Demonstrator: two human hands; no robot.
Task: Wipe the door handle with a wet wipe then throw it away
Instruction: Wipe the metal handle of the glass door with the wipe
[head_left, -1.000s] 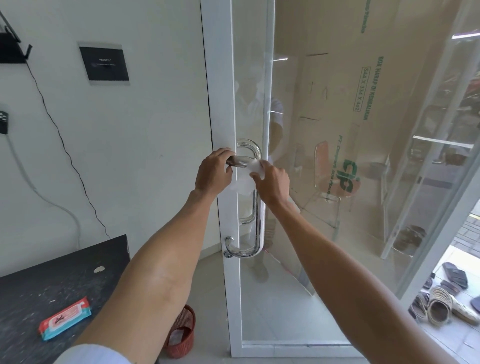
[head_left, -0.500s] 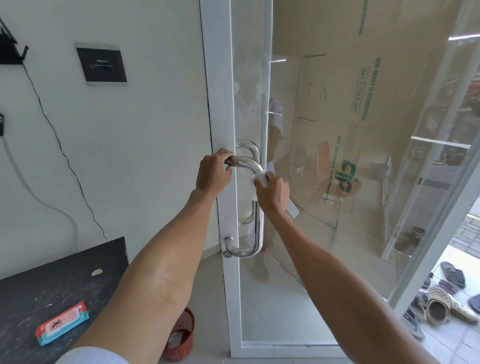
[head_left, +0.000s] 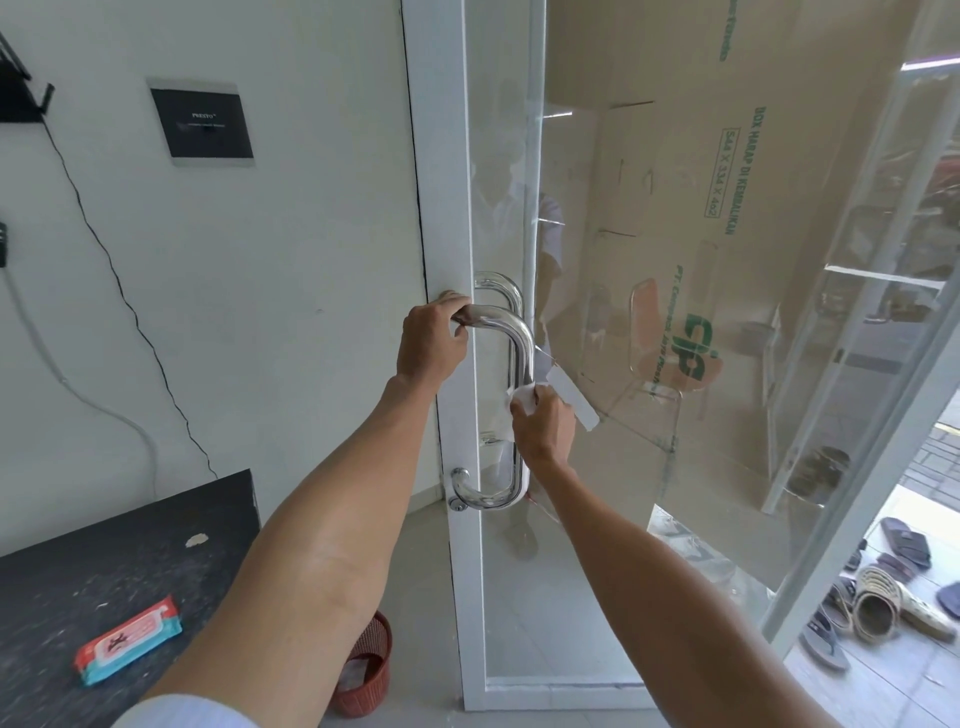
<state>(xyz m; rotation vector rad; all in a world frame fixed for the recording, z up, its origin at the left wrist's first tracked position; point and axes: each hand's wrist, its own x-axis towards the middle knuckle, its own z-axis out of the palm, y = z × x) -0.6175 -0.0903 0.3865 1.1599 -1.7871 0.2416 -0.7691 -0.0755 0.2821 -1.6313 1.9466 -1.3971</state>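
Door handle (head_left: 525, 348): D-shaped pull of polished round steel tube at centre frame. Its long axis runs vertical. The top and bottom ends bend left to meet the white door stile (head_left: 441, 156). The finish is mirror-bright, with a highlight down the straight bar. A 2nd, matching pull (head_left: 501, 283) shows through the glass, just above and behind.

Your left hand (head_left: 434, 343) is at the top bend of the pull. Its fingers curl over the horizontal run where it meets the stile, and the thumb is tucked under.

Your right hand (head_left: 543, 428) is lower, partway down the straight bar. Its fingers are closed round a wet wipe (head_left: 524, 397), pressing it against the right side of the tube. The wipe is white, soft and crumpled. Only a small bunch of it shows above your knuckles, touching the steel.

The glass door panel (head_left: 519, 597) is clear and reflective, with a faint reflection of a person in the upper part. Behind it stands a large sheet of brown cardboard (head_left: 727, 260) with green print running vertically.

Lower left of the frame: a black speckled tabletop (head_left: 104, 545) with a flat wipes pack (head_left: 128, 640) lying on it. The pack is soft plastic, orange-red on top with a teal edge.

Bottom centre, on the grey floor tiles: a red woven-look basket (head_left: 363, 670), round, partly hidden by your left forearm.

Upper left: a dark rectangular wall plaque (head_left: 208, 124) on the white wall, with thin black cable (head_left: 104, 249) trailing down left of it.

Lower right: several sandals (head_left: 883, 608) on the paving outside.
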